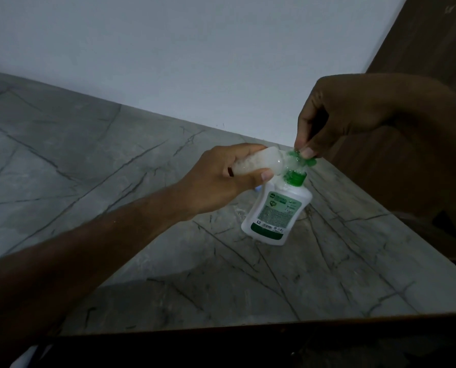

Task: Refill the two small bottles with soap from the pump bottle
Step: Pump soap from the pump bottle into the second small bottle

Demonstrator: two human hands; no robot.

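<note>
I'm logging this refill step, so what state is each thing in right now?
Pump bottle: standing on the marble counter, leaning a little.
Pump head: pressed by right hand fingertips.
Small bottle: on its side at the spout, partly filled with foamy soap.
Left hand: grip around the small bottle.

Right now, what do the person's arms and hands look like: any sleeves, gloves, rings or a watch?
Both arms are bare as far as the view shows. No sleeve shows on the left forearm, and no watch or band at that wrist. The left hand and right hand wear no gloves, and no ring shows. The nails look short and plain. The dim light hides finer marks, and the right wrist is in shadow.
</note>
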